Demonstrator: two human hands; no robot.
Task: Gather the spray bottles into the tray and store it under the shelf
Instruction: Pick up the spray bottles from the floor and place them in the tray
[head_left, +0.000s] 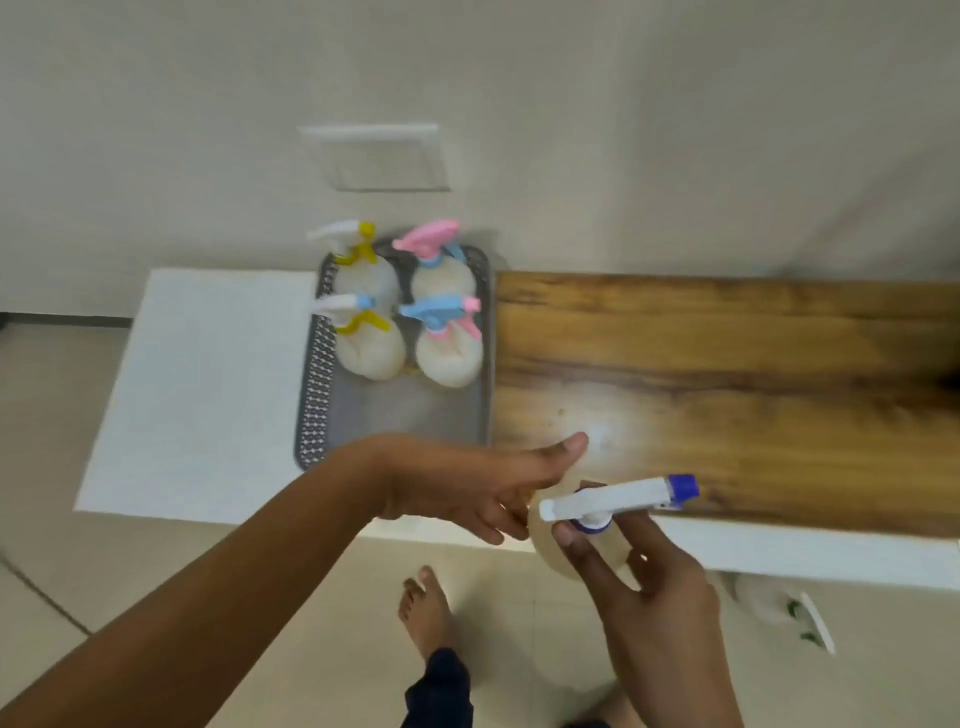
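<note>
Both forearms enter from the bottom edge. Right hand (644, 582) grips a spray bottle (618, 506) with a white head and blue nozzle, fingers wrapped round its neck and pale body; the bottle sits at the front edge of the counter, nozzle pointing right. Left hand (467, 486) lies just beside the bottle's left side, fingers spread and thumb raised, palm toward the bottle; contact with the bottle cannot be confirmed owing to blur. Grey perforated tray (317, 384) stands on the white counter section (208, 389), beyond the left hand, its right rim against the wooden board (727, 395). Four spray bottles (371, 348) stand upright in its far half, two by two; its near half is bare. One bare foot (426, 608) shows on the tiled floor.
</note>
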